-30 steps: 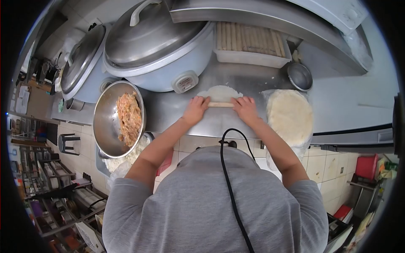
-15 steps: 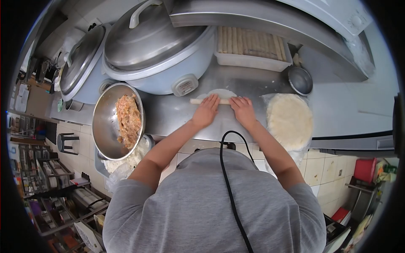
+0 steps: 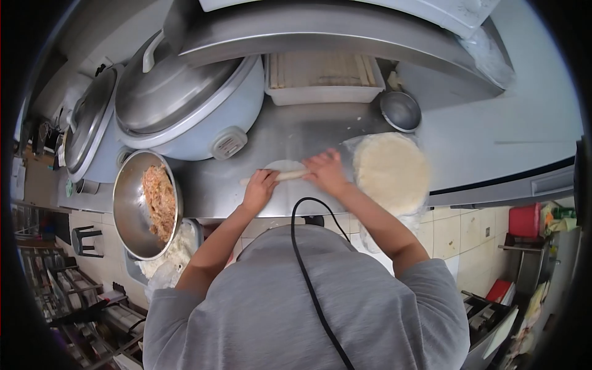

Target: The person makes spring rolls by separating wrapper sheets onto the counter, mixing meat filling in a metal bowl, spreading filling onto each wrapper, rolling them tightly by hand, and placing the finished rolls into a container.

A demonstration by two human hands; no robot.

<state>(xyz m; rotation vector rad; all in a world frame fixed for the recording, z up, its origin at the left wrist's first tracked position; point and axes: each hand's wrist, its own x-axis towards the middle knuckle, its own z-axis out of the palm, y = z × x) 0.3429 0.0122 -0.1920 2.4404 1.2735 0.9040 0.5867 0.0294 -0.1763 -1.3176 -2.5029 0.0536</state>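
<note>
A pale roll (image 3: 290,176) lies slantwise on the steel counter, its left end poking out past my left hand (image 3: 260,187). The fingers of that hand are bent over the roll. At its right end is my right hand (image 3: 325,171), with fingers spread and slightly blurred. A thin whitish sheet (image 3: 285,165) shows just behind the roll, between the hands. Right of my right hand, a stack of round pale wrappers (image 3: 393,174) rests on clear plastic.
A steel bowl of orange-brown filling (image 3: 159,203) stands at the left. Behind it are two large lidded cookers (image 3: 179,92). A white tray of rolls (image 3: 327,94) sits under a steel shelf (image 3: 333,37), beside a small metal bowl (image 3: 401,111).
The view has shifted, so the counter's contents appear further left. My right hand's fingers have spread at the roll's right end, and the hands are farther apart. The roll now lies slanted.
</note>
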